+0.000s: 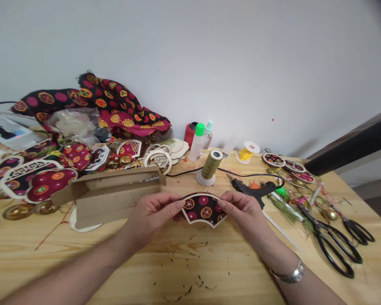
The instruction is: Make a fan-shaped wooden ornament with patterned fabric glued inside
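Observation:
Between both hands is a fan-shaped ornament (pixel 206 210), with a pale border around dark fabric printed with red and orange circles. My left hand (pixel 157 214) pinches its left corner, thumb on the front face. The right corner is pinched by my right hand (pixel 243 209), and that wrist wears a silver bracelet (pixel 292 273). The ornament is held tilted above the table; the fingers behind it are mostly hidden. Just beyond it stands a cone of olive thread (pixel 212 165). A black glue gun (pixel 249 190) lies right beside my right hand.
An open cardboard box (pixel 110 195) lies left of my hands. Patterned fabric (pixel 114 101) and several ornaments (pixel 52 184) crowd the back left. Bottles (pixel 197 144) and a yellow spool (pixel 246 153) stand near the wall. Large scissors (pixel 333 241) lie at right. Dark scraps (pixel 190 290) dot the wooden table (pixel 129 279).

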Available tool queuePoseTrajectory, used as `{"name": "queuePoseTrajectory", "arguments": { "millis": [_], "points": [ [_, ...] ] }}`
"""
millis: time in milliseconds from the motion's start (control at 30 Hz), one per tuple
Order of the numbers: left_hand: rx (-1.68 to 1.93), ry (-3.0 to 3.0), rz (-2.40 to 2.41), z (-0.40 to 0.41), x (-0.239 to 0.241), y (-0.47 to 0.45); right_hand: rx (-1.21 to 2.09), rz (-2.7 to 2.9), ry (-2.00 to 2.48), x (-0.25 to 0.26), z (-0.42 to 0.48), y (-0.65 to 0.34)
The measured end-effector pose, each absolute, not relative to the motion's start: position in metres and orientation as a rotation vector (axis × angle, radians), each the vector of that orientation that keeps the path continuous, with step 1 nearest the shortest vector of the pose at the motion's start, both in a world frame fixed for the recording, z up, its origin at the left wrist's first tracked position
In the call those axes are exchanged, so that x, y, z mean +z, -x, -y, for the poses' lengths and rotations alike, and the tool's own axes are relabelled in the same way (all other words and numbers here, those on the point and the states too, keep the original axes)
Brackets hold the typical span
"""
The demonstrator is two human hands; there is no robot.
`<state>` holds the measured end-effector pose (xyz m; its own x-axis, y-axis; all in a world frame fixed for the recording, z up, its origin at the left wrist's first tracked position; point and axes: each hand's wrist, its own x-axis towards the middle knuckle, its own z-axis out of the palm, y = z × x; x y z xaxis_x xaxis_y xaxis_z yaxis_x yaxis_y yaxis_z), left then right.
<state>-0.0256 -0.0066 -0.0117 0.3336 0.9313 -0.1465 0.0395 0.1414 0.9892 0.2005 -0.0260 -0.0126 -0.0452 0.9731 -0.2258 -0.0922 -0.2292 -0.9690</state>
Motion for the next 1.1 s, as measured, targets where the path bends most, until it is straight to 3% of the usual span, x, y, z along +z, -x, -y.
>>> {"name": "queuePoseTrajectory", "arguments": {
  "millis": [1100],
  "points": [
    [0.742,-1.063,-0.944,0.006,-0.023,0.027,1.449,1.126,1.443,-0.011,0.027,-0.199]
  ]
}}
